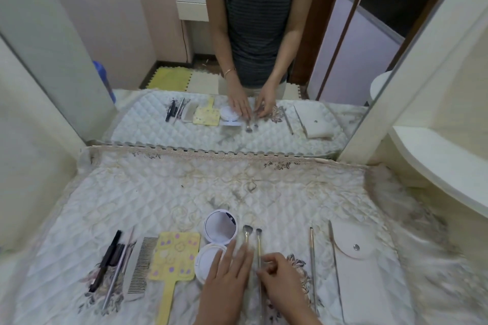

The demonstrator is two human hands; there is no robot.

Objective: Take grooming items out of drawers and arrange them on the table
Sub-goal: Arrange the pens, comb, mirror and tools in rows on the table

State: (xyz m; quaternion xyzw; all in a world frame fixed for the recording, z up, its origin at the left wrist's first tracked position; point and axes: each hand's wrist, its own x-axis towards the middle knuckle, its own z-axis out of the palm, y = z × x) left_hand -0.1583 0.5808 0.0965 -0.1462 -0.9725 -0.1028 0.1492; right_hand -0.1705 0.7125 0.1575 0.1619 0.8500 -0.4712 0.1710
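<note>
Grooming items lie in a row on the quilted table cover (184,192). From the left: dark pencils (107,261), a metal comb (140,264), a yellow hand mirror (175,258), an open white compact (217,232), two small makeup brushes (252,235), two thin metal tools (313,258) and a white snap pouch (356,258). My left hand (227,280) lies flat with straight fingers across the compact's lower half and the left brush handle. My right hand (280,280) pinches the right brush's handle.
A large mirror (237,47) stands at the back of the table and reflects a person, the hands and the items. A cream shelf (435,166) juts out at the right. White cabinet walls close in the left side.
</note>
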